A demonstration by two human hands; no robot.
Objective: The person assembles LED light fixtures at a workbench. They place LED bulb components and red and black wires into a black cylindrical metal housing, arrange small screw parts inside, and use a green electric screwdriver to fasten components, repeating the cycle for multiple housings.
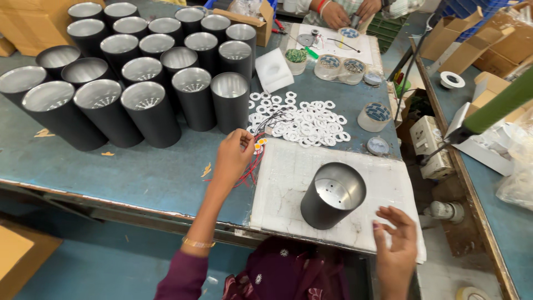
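My left hand [233, 155] pinches a small round part with red and black wires [252, 166] at the left edge of a white foam pad [288, 183]. A dark metal cylinder [332, 195] with an open silvery inside stands tilted on that pad. My right hand [395, 239] hovers just to the cylinder's right, fingers spread, holding nothing. A heap of small white rings [305, 119] lies on the blue table just beyond the pad.
Several dark open cylinders [139, 72] stand in rows at the table's left. Tape rolls [375, 116], a white foam block [273, 70] and a cardboard box [252, 19] lie farther back. Another person's hands [344, 11] work at the far end. A soldering tool [488, 111] rests at the right.
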